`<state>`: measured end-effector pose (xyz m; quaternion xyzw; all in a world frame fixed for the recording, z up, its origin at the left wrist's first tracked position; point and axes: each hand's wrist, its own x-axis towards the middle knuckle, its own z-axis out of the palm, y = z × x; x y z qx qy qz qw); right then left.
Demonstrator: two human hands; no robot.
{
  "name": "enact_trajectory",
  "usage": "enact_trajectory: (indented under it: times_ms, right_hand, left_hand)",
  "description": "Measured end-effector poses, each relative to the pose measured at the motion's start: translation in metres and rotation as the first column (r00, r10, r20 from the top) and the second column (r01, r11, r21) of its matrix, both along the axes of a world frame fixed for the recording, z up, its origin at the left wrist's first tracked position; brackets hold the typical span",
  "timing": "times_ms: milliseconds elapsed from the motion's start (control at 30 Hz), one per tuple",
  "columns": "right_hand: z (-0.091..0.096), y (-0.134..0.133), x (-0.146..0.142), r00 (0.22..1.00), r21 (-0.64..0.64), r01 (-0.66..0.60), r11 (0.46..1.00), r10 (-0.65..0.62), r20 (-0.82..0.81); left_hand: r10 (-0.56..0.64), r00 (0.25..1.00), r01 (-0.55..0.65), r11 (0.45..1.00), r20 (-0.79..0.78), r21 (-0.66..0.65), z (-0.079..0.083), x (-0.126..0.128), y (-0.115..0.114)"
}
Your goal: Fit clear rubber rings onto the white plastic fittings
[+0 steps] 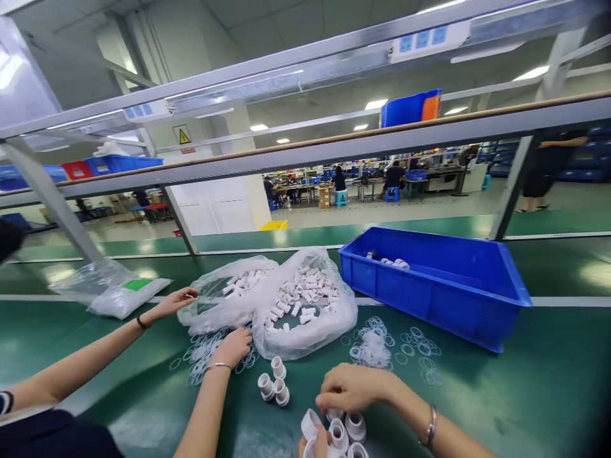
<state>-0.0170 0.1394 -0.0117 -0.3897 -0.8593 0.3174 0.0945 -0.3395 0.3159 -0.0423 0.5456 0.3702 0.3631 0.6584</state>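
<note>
We hold a white plastic fitting (310, 425) low at the near edge of the green belt (525, 394), where our left hand (316, 445) pinches it from below; only the fingertips show, so we cannot tell the grip more closely. Our right hand (351, 388) hovers just above, fingers curled shut and tips pressed on the cluster of fittings (346, 432) that stands touching the held one.

A little to the left stand three more fittings (274, 381), close together. Past them a co-worker's hand (233, 346) rests with bent fingers on a scatter of clear rings (203, 353), and that person's other hand (176, 302) grips the edge of an open plastic bag (224, 299) of white sleeves. A second bag (305, 305) lies beside it, touching. A pile of rings (375, 346) sits to the right, near a blue bin (429, 286) holding what seem to be a few white parts. A sealed bag (114, 289) lies far left.
</note>
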Motion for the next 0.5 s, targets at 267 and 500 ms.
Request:
enact_trajectory:
  times_ms: [267,500]
  right_hand:
    - [0.0,-0.015,0.041,0.997,-0.014,0.077,0.997,-0.077,0.022]
    - [0.013,-0.026,0.071,0.981,0.005,0.195,0.981,-0.195,0.023]
  left_hand:
    - [-0.253,0.958,0.282,0.91,-0.132,0.304,-0.015,-0.005,0.006]
    - [0.331,0.943,-0.273,0.835,-0.041,0.478,-0.023,-0.029,0.029]
